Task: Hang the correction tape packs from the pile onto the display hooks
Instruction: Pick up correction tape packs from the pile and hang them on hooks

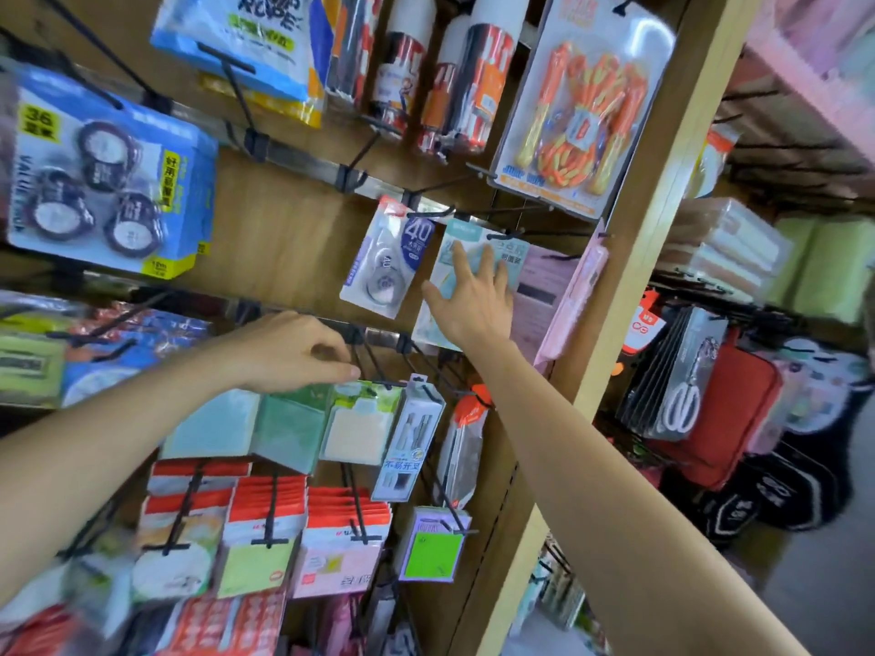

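A light-blue correction tape pack (461,243) hangs on a black display hook (509,234) on the wooden panel. My right hand (473,295) lies flat against its front with straight, spread fingers. To its left a white and blue correction tape pack marked 40 (383,262) hangs from another hook (428,213). My left hand (293,350) hovers lower, its fingers loosely curled by the hooks above a row of pale green and blue packs (284,426); I see nothing held in it. No pile of packs is in view.
A pink pack (544,286) hangs right of the light-blue one. Large tape packs (104,177) fill the upper left, a jump rope pack (587,116) the upper right. Red-topped sticky note packs (265,527) crowd the lower hooks. A wooden post (629,277) borders a neighbouring rack with scissors (682,395).
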Demonstrator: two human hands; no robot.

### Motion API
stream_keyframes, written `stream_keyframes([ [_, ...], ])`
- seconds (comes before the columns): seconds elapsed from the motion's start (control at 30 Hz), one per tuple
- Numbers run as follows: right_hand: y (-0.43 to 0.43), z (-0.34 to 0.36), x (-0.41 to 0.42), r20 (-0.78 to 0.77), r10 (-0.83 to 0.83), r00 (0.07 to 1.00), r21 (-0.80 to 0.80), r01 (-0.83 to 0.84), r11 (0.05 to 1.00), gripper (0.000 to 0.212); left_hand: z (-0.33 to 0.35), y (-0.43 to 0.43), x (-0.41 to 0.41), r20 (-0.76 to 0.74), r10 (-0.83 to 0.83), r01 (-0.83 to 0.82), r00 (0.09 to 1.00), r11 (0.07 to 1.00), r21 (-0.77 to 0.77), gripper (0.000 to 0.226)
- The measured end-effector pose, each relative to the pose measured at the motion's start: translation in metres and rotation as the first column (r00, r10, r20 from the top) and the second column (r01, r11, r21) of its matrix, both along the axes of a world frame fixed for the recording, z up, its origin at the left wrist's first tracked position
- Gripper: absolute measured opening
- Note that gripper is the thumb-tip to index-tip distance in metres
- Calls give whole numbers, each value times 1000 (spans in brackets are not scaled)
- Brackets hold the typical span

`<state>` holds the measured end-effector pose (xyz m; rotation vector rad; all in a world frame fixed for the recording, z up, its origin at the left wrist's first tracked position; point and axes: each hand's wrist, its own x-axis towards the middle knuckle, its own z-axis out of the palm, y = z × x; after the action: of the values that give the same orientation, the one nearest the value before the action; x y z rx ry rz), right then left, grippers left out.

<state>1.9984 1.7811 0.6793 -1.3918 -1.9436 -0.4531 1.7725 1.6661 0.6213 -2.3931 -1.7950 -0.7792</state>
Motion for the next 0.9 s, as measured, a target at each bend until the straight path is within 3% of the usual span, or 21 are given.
stream_keyframes([
  [0.23, 33, 18, -14, -137, 96, 986, -141, -115, 983, 76, -6, 1, 2, 0, 40, -40, 999, 997, 62, 35],
  [0.47, 65, 32, -11, -20, 167, 986, -281, -165, 945, 80, -7, -4, 4, 22, 84, -86, 996, 988, 127, 32],
  [0.57, 55, 38, -3, -72, 200, 977, -334, -213, 918, 73, -8, -4, 5, 37, 84, -88, 996, 986, 140, 31],
  [0.67, 19, 27, 6, -117, 283, 952, -266, -305, 914, 67, -8, -5, 7, 17, 105, -107, 994, 980, 168, 29],
  [0.9, -92, -42, 46, 10, 447, 895, -11, -447, 895, 39, -1, -10, 11, -44, 114, -104, 992, 976, 189, 25],
])
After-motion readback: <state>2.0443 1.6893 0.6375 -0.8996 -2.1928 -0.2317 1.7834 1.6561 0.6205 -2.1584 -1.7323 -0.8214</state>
